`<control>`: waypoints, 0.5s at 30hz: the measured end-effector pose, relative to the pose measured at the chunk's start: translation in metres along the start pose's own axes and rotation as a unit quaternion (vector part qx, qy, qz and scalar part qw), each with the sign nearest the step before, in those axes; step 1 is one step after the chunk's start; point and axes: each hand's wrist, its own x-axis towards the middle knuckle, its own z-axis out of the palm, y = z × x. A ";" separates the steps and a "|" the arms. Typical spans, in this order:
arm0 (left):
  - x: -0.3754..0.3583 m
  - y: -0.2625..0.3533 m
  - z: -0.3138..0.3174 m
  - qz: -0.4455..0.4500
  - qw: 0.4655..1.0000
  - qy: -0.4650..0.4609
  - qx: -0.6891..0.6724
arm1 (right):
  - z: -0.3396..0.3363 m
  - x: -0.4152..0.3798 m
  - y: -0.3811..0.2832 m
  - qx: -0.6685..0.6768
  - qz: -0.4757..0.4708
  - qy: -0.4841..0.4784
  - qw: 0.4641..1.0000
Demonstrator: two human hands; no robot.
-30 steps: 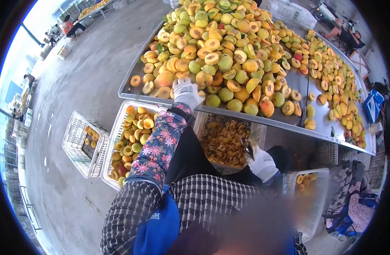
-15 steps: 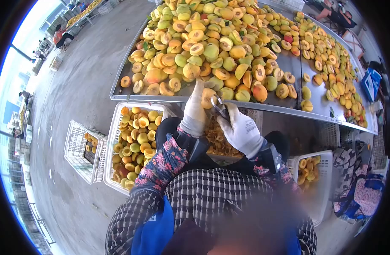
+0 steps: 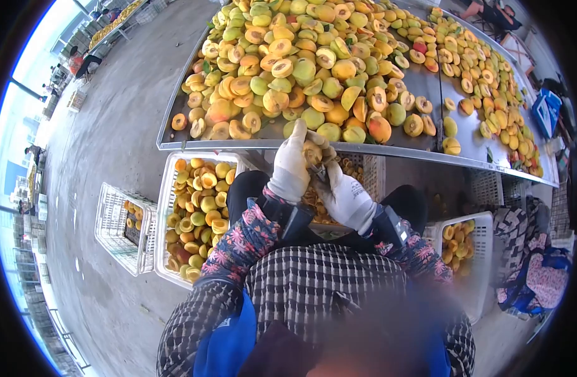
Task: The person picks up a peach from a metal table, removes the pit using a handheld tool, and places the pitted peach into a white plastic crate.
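Note:
My left hand (image 3: pixel 291 168), in a white glove, is closed around a peach half (image 3: pixel 311 152) just off the front edge of the metal table (image 3: pixel 401 152). In my right hand (image 3: pixel 350 200), also gloved, is a pitting tool (image 3: pixel 321 173); a curved metal loop showed on it earlier. Its tip is against the peach half's cut face, and my fingers hide much of it. Behind my hands lies a big heap of halved peaches (image 3: pixel 282 66) on the table. Below them, a crate (image 3: pixel 374 176) holds brownish-orange scraps.
A white crate of peach halves (image 3: pixel 164 248) stands left of my legs, with a nearly bare crate (image 3: pixel 115 242) beside it. To my right is another crate (image 3: pixel 483 251) with some halves. Bags and clothing (image 3: pixel 539 276) lie farther right. Other people sit in the distance.
My right hand has moved slightly down and left, and its tool has gone from the peach half's edge onto its face. The view has shifted a little.

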 end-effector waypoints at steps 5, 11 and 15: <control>-0.005 -0.005 0.012 0.068 0.997 0.036 0.015 | 0.007 0.001 0.008 0.155 -0.040 0.019 0.987; -0.002 -0.009 0.012 0.081 0.995 -0.011 0.054 | -0.020 -0.003 -0.019 0.575 0.290 -0.113 0.757; 0.000 -0.013 0.017 0.010 0.999 -0.005 0.032 | -0.010 -0.009 0.009 0.542 0.209 -0.094 0.809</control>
